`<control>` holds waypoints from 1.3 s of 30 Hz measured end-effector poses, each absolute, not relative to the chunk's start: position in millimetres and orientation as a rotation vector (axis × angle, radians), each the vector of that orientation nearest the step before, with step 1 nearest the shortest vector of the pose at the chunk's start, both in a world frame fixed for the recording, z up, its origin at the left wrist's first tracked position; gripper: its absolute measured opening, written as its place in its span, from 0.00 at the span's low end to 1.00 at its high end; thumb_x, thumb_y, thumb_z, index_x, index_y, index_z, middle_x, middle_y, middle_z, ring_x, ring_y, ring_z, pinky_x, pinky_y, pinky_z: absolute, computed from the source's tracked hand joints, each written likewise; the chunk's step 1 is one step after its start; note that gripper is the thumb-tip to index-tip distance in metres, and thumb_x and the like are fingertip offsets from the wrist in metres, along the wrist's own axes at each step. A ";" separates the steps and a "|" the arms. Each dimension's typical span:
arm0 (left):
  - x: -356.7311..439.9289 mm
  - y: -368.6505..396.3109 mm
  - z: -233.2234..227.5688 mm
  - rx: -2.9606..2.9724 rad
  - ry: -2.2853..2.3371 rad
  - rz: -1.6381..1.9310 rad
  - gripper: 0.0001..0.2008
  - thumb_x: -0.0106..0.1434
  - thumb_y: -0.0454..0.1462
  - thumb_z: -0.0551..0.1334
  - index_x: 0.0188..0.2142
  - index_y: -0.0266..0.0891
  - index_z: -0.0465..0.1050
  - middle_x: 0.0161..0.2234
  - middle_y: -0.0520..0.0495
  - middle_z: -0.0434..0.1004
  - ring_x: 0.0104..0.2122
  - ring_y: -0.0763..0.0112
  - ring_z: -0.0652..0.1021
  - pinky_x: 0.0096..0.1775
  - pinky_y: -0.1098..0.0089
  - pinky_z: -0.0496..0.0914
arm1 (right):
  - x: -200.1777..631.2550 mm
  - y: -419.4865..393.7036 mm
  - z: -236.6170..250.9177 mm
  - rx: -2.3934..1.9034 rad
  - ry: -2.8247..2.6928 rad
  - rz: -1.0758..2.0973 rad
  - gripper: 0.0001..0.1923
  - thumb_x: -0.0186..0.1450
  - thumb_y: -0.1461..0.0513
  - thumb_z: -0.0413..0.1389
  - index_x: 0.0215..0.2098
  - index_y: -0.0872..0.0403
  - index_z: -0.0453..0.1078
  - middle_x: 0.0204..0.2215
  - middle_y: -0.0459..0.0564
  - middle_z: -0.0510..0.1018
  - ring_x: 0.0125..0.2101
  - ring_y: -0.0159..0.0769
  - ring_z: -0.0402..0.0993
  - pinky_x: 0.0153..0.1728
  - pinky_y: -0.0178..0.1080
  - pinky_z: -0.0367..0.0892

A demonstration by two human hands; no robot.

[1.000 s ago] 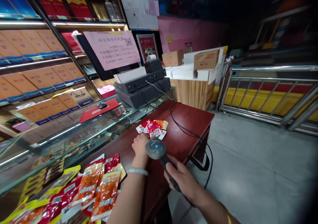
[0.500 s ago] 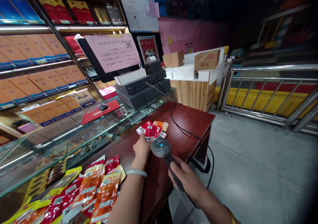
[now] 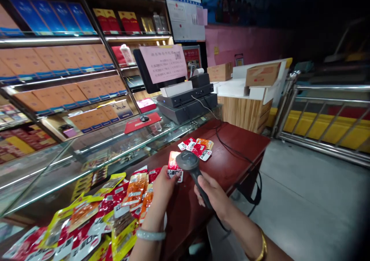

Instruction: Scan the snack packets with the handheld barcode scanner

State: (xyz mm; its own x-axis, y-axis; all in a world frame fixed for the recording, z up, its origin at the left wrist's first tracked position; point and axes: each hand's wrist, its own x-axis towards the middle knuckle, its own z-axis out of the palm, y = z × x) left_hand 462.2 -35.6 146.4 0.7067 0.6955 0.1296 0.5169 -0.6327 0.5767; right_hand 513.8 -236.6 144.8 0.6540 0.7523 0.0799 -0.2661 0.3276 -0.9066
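My left hand [image 3: 165, 184] is closed on the lower edge of a small red and white snack packet [image 3: 174, 161], which is lit brightly and partly hidden by the scanner head. In my right hand [image 3: 212, 193] is a dark handheld barcode scanner [image 3: 187, 160], gripped by its handle, with its head over the packet. Beyond them a little group of red, white and orange snack packets [image 3: 199, 149] lies on the brown-red table [image 3: 231, 141]. Left of my left arm spreads a large pile of red, orange and yellow snack packets [image 3: 115, 211].
A glass counter [image 3: 95, 149] runs along the left, bearing a mouse [image 3: 144, 118] on a red pad and a monitor [image 3: 144, 74]. The scanner's black cable [image 3: 239, 157] crosses the table and hangs over its right edge. A metal railing [image 3: 323, 110] stands at right.
My left hand has drawn back from the far group with one packet, now under the scanner. The view has turned left, showing more of the near pile. The scanner's blue light no longer shows.
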 end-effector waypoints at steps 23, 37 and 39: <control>476.0 -35.6 167.7 2.961 1.000 0.310 0.21 0.66 0.43 0.57 0.56 0.42 0.74 0.54 0.37 0.78 0.55 0.50 0.75 0.56 0.57 0.67 | 522.3 -220.6 127.5 -0.993 -0.514 0.825 0.34 0.61 0.34 0.57 0.46 0.53 0.67 0.18 0.35 0.65 0.15 0.24 0.56 0.19 0.30 0.54; 643.8 -23.6 159.0 3.233 0.478 -0.175 0.30 0.64 0.47 0.62 0.66 0.54 0.65 0.71 0.38 0.56 0.69 0.45 0.58 0.62 0.46 0.59 | 561.9 -279.6 117.0 -1.037 -0.171 0.676 0.47 0.54 0.33 0.62 0.57 0.57 0.63 0.16 0.34 0.66 0.14 0.25 0.57 0.18 0.31 0.55; 640.3 -17.3 156.2 3.240 0.509 -0.186 0.31 0.61 0.49 0.64 0.63 0.49 0.68 0.68 0.36 0.61 0.67 0.45 0.62 0.61 0.47 0.60 | 561.7 -279.0 115.0 -1.033 -0.174 0.679 0.46 0.54 0.33 0.62 0.57 0.57 0.64 0.17 0.35 0.67 0.14 0.25 0.57 0.18 0.31 0.55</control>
State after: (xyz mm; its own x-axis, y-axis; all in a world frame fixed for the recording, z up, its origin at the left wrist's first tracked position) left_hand 640.3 -17.3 156.2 0.9459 0.3119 -0.0892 0.2957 -0.9420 -0.1588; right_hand 561.7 -279.0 115.0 0.7846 0.5945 -0.1757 -0.4373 0.3298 -0.8366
